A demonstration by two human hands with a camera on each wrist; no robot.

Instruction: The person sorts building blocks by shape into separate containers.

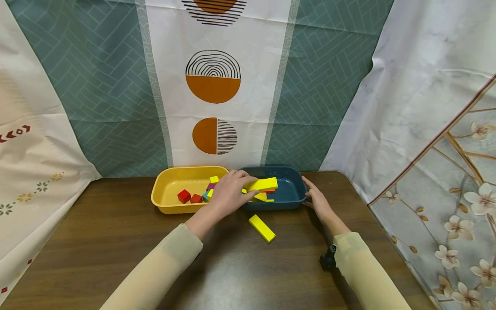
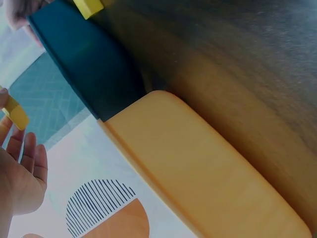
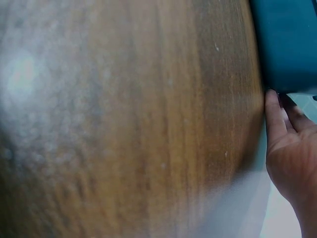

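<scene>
My left hand (image 1: 228, 191) pinches a long yellow block (image 1: 264, 184) between thumb and fingers, over the left part of a dark blue bin (image 1: 286, 206). The left wrist view shows the block (image 2: 17, 114) at the fingertips, with the other fingers loosely spread. Orange and yellow blocks (image 1: 260, 197) lie in the blue bin below, partly hidden by the hand. At the bin's right end, my right hand (image 1: 319, 202) touches the outer wall with fairly straight fingertips. On the table in front lies another long yellow block (image 1: 262, 228).
Left of the blue bin stands a yellow bin (image 1: 174, 209), its end against it. Inside are red cubes (image 1: 184, 196) and several purple, blue and yellow pieces, partly behind my left hand. Both bins stand at the back of the brown table (image 1: 116, 232), before a hanging cloth (image 1: 255, 94).
</scene>
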